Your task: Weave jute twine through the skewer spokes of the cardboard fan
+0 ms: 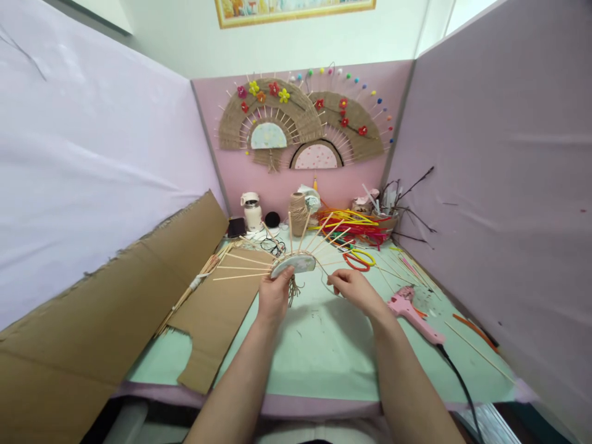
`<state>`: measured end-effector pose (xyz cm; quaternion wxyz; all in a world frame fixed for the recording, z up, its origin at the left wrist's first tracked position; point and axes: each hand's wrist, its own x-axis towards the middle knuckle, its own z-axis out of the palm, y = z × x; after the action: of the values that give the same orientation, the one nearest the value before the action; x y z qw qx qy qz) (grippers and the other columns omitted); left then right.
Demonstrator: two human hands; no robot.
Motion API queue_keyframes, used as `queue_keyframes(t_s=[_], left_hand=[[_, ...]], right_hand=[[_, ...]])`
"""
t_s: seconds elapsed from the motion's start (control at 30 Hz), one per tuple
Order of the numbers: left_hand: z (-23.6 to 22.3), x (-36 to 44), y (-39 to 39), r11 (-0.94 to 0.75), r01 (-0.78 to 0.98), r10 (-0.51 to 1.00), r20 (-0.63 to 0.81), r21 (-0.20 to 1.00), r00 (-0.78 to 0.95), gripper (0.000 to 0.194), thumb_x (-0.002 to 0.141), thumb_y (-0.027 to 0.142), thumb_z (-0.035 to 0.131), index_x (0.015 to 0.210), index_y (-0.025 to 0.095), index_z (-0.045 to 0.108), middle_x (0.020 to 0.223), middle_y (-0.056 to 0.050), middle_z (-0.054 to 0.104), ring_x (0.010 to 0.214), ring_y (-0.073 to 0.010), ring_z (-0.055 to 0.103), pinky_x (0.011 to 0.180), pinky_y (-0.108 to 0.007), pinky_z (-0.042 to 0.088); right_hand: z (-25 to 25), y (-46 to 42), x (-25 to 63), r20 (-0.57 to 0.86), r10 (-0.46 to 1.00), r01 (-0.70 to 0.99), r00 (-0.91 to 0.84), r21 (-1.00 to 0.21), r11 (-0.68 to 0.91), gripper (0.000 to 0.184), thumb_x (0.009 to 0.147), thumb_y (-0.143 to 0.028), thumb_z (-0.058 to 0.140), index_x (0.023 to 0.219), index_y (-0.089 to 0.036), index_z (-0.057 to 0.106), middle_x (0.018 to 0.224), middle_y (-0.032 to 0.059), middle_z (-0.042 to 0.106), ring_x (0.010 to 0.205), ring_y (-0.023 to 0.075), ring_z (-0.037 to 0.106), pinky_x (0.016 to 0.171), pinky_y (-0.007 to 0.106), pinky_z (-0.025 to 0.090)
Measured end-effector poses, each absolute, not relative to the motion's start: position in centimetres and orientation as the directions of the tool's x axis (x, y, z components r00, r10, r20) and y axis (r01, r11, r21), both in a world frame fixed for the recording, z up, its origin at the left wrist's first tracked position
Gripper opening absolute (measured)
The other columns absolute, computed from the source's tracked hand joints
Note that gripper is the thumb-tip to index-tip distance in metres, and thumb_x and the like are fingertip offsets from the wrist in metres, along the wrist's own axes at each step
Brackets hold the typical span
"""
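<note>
My left hand (276,292) grips a half-round, pale patterned fan base (300,265), its thumb pressed on the front. Thin wooden sticks (324,234) spread out from the curved edge of the base like rays. Below the base hangs a twine tassel (293,291). To the right of the fan, my right hand (351,287) is closed, with thumb and forefinger pinching a thin twine (322,266) that runs from the base's right end.
A pink glue gun (416,314) lies right of my right arm. Cardboard sheets (222,314) lie left. Behind stand a twine spool (298,213), a white bottle (252,213) and a heap of coloured pipe cleaners (354,225). Orange-handled scissors (355,262) rest nearby. Finished fans (272,92) hang behind.
</note>
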<state>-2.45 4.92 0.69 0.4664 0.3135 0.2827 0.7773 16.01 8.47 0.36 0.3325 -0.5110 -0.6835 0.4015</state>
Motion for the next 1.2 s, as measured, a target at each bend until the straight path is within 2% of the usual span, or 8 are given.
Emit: queue_keyframes(t_s=[0.13,0.27,0.37,0.47,0.53,0.7,0.97,1.2], left_hand=[[0.5,-2.6,5.0,-0.403,-0.562,0.904,0.219,0.722,-0.367,0.027,0.059,0.023,0.087,0.083,0.017,0.074,0.087,-0.003,0.077,0.088,-0.0182,0.07,0.092,-0.034,0.05],[0.2,-2.9,5.2,-0.407,-0.559,0.9,0.212,0.723,-0.38,0.029,0.058,0.023,0.087,0.084,0.018,0.074,0.088,-0.003,0.076,0.089,-0.0176,0.07,0.093,-0.033,0.049],[0.2,-2.8,5.2,-0.421,-0.538,0.895,0.238,0.73,-0.378,0.028,0.06,0.023,0.086,0.085,0.019,0.074,0.089,-0.002,0.076,0.09,-0.0171,0.07,0.094,-0.034,0.049],[0.3,-2.7,5.0,-0.434,-0.506,0.891,0.273,0.745,-0.362,0.026,0.061,0.026,0.086,0.084,0.02,0.074,0.088,-0.002,0.076,0.092,-0.0187,0.07,0.095,-0.036,0.049],[0.4,-2.6,4.9,-0.43,-0.485,0.894,0.283,0.761,-0.348,0.027,0.061,0.027,0.086,0.085,0.02,0.075,0.089,-0.003,0.076,0.092,-0.0203,0.07,0.095,-0.038,0.049],[-0.1,-2.5,4.9,-0.418,-0.425,0.9,0.302,0.803,-0.315,0.032,0.063,0.027,0.085,0.093,0.021,0.075,0.091,-0.003,0.076,0.096,-0.0221,0.068,0.093,-0.038,0.05],[-0.4,-2.5,4.7,-0.43,-0.279,0.898,0.376,0.859,-0.226,0.031,0.069,0.028,0.08,0.098,0.019,0.075,0.101,-0.008,0.075,0.099,-0.0252,0.067,0.089,-0.037,0.05],[0.5,-2.2,4.0,-0.418,-0.212,0.902,0.377,0.883,-0.209,0.029,0.07,0.028,0.079,0.097,0.02,0.075,0.1,-0.007,0.076,0.095,-0.0231,0.068,0.083,-0.034,0.052]], right_hand=[[-0.3,8.9,15.9,0.121,0.973,0.46,-0.198,-0.865,0.201,0.026,0.075,-0.043,0.058,0.077,-0.018,0.066,0.074,0.0047,0.069,0.068,0.0187,0.059,0.064,0.031,0.043],[0.0,8.9,15.8,0.315,0.949,0.418,0.026,-0.866,0.276,0.039,0.066,-0.05,0.07,0.09,-0.02,0.063,0.095,0.0086,0.068,0.086,0.0239,0.061,0.08,0.038,0.047],[0.5,8.4,15.7,0.529,0.824,0.336,0.205,-0.828,0.448,0.033,0.073,-0.049,0.067,0.089,-0.02,0.06,0.096,0.008,0.063,0.088,0.0236,0.058,0.082,0.04,0.047],[0.8,7.6,15.6,0.718,0.639,0.298,0.278,-0.696,0.653,0.015,0.085,-0.036,0.059,0.088,-0.021,0.059,0.094,0.0067,0.06,0.092,0.023,0.057,0.081,0.04,0.047],[0.8,7.1,15.4,0.82,0.519,0.324,0.241,-0.572,0.753,0.009,0.086,-0.028,0.057,0.091,-0.022,0.061,0.095,0.0067,0.061,0.095,0.0236,0.057,0.085,0.042,0.046],[0.9,6.2,14.8,0.93,0.367,0.367,0.029,-0.352,0.861,0.025,0.085,-0.024,0.054,0.108,-0.025,0.063,0.103,0.007,0.066,0.099,0.0263,0.058,0.091,0.047,0.042],[0.9,5.3,13.9,0.93,0.351,0.353,-0.106,-0.295,0.888,0.037,0.086,-0.034,0.05,0.121,-0.026,0.059,0.113,0.0084,0.066,0.105,0.0289,0.058,0.093,0.049,0.04],[0.8,4.9,12.9,0.917,0.356,0.412,-0.182,-0.258,0.874,0.042,0.085,-0.031,0.054,0.127,-0.026,0.055,0.12,0.0087,0.064,0.109,0.0284,0.057,0.095,0.048,0.039]])
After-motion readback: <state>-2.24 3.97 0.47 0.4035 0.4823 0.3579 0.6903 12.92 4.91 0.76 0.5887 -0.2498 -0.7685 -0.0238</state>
